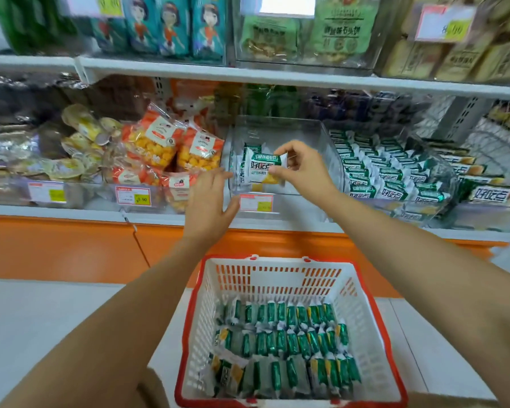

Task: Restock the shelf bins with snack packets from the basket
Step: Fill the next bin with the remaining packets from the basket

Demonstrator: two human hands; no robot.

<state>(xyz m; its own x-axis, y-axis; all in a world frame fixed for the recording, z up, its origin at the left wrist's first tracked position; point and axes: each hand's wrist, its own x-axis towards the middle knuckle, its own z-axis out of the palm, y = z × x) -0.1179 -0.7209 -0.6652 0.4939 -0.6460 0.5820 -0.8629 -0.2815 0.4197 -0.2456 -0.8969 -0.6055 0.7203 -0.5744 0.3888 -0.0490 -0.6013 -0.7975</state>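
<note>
1. Presently, at the left of the frame, the lower shelf (71, 212) carries yellow-lidded cups (80, 136) and orange snack bags (171, 145) behind clear fronts.
2. Left hand (209, 198): centre-left of the frame. Its fingers are straight and spread and grip nothing. The fingertips lie at the left front corner of the clear bin (277, 122); contact with the bin wall cannot be confirmed.
3. Clear bin: centre of the frame, on the lower shelf. A few standing packets (242, 172) lean against its left wall.
4. Snack packet (264, 169): green and white, held upright at the bin's front, just beside the standing packets.
5. Right hand (304, 166): immediately right of the snack packet. Thumb and fingers pinch the packet's right end.
6. Full bin (395, 172): right of the frame, packed with rows of matching packets.
7. Basket (206, 319): lower centre of the frame, below the shelf, white with a red rim. Three rows of basket packets (283, 343) lie on its bottom.
</note>
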